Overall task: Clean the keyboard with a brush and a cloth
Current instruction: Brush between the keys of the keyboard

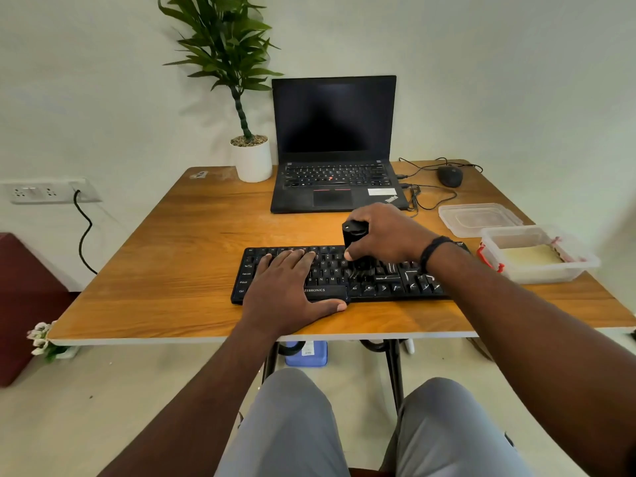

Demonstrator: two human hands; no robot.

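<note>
A black keyboard [378, 284] lies near the front edge of the wooden table [179, 256]. My left hand [289, 290] rests flat on its left half, fingers spread, thumb along the front edge. My right hand [389, 235] grips a black brush [352, 232] by its handle, bristles down on the keys at the keyboard's middle. Pale specks lie on the right-hand keys. A yellowish cloth [531, 254] lies folded inside a clear plastic box [585, 266] to the right of the keyboard.
An open black laptop [335, 149] stands behind the keyboard, with a potted plant [251, 156] at its left. A wired mouse [449, 176] and cables lie at the back right. The box's clear lid [478, 218] lies behind the box.
</note>
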